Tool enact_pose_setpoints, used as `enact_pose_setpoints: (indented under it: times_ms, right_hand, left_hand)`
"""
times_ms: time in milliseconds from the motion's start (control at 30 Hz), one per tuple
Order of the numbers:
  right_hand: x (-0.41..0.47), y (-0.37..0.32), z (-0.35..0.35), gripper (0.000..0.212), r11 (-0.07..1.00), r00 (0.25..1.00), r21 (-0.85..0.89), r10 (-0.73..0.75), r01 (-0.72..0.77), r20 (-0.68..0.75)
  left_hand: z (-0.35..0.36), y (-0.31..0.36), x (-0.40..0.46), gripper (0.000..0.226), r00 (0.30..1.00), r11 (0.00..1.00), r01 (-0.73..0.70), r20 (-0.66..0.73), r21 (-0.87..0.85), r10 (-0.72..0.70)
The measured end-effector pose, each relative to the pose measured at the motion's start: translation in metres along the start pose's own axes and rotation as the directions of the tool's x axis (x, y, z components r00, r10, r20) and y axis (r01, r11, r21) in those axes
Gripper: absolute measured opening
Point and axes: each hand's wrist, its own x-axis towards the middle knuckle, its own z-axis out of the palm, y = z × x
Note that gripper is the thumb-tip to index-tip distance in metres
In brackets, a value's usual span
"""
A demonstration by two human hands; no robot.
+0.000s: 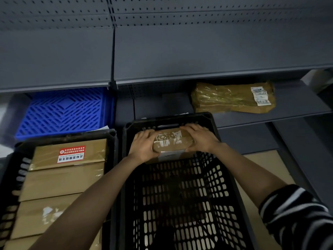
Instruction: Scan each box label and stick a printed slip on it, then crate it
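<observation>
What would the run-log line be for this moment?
stage: crating | left hand: grips box | right hand: grips box | box: at far end of black crate | left crate: holds boxes

Stockroom, grey metal shelving (198, 51), crates (223, 177), taped parcels (232, 98)

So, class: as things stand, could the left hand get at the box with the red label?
Probably not yet: the left hand grips the small box. Once freed, yes; the red-labelled box lies uncovered.

left hand (144, 145): fingers curled, gripping | right hand (200, 137): same
</observation>
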Motion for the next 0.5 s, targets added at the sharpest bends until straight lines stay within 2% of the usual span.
enact_pose_setpoints:
  times_ms: [500]
  right_hand:
    - [-0.01,-0.01,0.0,0.099,1.0,1.0,0.014,0.006,-0.005,-0.03]
  left_hand:
    - [-0.004,-0.002,-0.008,0.088,0.998,0.998,-0.058,0.001,-0.005,0.058]
